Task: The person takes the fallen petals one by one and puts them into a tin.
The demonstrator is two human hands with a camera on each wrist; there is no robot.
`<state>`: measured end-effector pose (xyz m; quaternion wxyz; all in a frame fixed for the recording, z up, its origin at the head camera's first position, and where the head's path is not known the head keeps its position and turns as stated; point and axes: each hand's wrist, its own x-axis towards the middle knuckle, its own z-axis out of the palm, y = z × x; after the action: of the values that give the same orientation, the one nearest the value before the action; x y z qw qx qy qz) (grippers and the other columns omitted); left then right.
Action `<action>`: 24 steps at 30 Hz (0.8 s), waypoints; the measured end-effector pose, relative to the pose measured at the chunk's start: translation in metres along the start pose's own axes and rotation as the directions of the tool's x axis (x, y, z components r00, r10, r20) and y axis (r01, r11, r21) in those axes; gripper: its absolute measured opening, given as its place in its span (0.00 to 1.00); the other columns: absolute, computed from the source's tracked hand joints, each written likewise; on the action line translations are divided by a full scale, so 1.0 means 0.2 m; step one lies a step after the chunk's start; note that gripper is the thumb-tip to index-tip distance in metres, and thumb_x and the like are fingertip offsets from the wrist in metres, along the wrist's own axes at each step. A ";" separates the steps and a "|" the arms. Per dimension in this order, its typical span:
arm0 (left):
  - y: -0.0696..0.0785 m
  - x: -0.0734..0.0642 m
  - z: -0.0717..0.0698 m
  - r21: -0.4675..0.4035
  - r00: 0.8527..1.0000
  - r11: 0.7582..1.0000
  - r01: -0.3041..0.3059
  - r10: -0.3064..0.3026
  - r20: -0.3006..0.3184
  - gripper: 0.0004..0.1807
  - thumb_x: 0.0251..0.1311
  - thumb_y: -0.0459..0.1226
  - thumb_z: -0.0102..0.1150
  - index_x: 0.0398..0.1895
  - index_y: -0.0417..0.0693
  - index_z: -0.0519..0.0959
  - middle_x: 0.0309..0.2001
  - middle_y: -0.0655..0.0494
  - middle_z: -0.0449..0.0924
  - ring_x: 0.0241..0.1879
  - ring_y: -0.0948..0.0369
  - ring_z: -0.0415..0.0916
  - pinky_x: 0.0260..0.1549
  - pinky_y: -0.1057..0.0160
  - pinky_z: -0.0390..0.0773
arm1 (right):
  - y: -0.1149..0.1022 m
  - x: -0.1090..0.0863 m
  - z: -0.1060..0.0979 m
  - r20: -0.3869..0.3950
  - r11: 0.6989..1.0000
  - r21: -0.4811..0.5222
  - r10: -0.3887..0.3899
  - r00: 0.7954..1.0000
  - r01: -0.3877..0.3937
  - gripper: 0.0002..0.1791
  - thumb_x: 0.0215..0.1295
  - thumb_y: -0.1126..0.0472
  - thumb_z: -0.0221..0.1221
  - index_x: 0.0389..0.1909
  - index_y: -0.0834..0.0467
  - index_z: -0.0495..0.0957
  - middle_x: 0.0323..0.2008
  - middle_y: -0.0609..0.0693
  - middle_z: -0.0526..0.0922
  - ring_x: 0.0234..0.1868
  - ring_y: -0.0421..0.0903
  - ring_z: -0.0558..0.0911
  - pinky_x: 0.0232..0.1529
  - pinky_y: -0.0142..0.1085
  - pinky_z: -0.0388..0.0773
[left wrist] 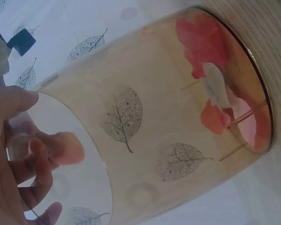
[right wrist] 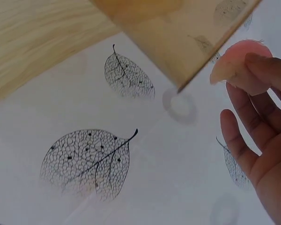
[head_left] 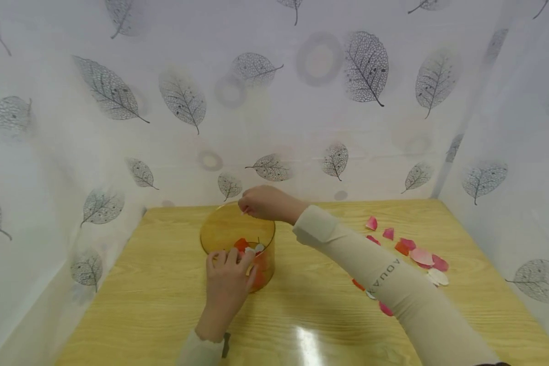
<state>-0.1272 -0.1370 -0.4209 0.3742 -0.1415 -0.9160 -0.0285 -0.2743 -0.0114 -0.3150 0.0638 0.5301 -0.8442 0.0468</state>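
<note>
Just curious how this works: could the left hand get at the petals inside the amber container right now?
Probably yes: the left hand is at the rim of the amber container, whose mouth is uncovered. The petals inside lie near the bottom, so it may need to reach down.

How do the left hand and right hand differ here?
The left hand holds the amber container at its rim; the right hand pinches a pink petal. The left hand is nearer the person's body; the right hand is farther forward. Both emerge from pale sleeves.
</note>
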 end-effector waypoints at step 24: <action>0.00 0.00 0.01 -0.001 1.000 1.000 -0.004 0.004 -0.004 0.20 0.40 0.45 0.74 0.34 0.55 0.74 0.29 0.52 0.76 0.30 0.51 0.75 0.42 0.48 0.71 | -0.07 -0.06 0.00 0.073 1.000 0.030 0.008 0.997 -0.010 0.01 0.60 0.63 0.61 0.31 0.57 0.78 0.33 0.48 0.82 0.34 0.43 0.79 0.38 0.32 0.76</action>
<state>-0.1282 -0.1375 -0.4216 0.3759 -0.1437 -0.9150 -0.0285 -0.2566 -0.0060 -0.3161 0.0246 0.5286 -0.8476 0.0403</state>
